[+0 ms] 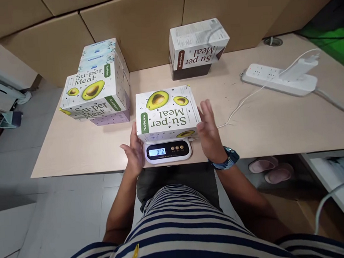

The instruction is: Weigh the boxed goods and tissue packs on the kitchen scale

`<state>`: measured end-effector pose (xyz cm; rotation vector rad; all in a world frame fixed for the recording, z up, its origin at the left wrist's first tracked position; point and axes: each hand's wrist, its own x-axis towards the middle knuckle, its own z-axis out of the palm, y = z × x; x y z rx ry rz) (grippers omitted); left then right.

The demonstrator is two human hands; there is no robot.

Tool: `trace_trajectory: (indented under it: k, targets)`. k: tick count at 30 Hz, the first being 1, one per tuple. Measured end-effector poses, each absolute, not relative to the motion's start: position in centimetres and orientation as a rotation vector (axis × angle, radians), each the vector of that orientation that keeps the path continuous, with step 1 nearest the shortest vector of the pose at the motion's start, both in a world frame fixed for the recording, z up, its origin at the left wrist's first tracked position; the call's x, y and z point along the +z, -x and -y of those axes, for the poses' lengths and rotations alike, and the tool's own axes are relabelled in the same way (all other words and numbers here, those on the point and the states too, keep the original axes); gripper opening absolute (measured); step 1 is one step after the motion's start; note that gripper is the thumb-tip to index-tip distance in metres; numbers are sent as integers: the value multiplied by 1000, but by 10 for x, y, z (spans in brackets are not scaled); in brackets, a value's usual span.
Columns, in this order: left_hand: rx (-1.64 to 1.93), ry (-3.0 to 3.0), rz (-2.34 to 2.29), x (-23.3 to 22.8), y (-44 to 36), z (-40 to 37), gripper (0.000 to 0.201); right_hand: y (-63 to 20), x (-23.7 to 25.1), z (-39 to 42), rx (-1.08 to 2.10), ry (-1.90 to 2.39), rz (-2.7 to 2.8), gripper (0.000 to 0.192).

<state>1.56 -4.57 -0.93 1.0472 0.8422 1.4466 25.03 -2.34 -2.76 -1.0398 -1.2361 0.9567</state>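
A white box (167, 105) printed with avocados and the words "Su-per Meal" rests on a digital scale (168, 151). Its lettering is upside down to me, and the scale's lit display seems to read about 0.12. My left hand (135, 153) stands at the box's left side, fingers stretched out and thumb apart. At the right side is my right hand (210, 132), fingers extended upward, a patterned band on its wrist. Both palms face the box, close to its sides; whether they touch it I cannot tell.
Stacked boxes (94, 87) stand on the table's left, and another box stack (197, 44) is at the back. A white power strip (279, 78) with a plug and cable lies right. Large cardboard cartons (136, 33) line the back edge. Pink slippers (270, 169) show below.
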Motion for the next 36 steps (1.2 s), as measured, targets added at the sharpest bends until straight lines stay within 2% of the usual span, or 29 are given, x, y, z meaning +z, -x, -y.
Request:
trace_trajectory:
  k: [6, 14, 21, 25, 30, 36]
  targets:
    - [1434, -979, -986, -21, -7, 39, 109, -290, -30, -8, 981, 1111, 1179, 93]
    - [1460, -952, -957, -33, -5, 34, 103, -348, -11, -80, 660, 1245, 1496, 98]
    - [1458, -926, -970, -29, -6, 38, 101, -403, -77, -106, 340, 1249, 1395, 107]
    - [1453, -948, -954, -24, -9, 39, 97, -438, -110, -128, 295, 1338, 1160, 96]
    - [1467, -970, -899, -19, -13, 38, 89, -446, -117, -139, 414, 1411, 1046, 80]
    - [1488, -975, -907, -20, -14, 37, 86, -436, -107, -126, 445, 1363, 1110, 80]
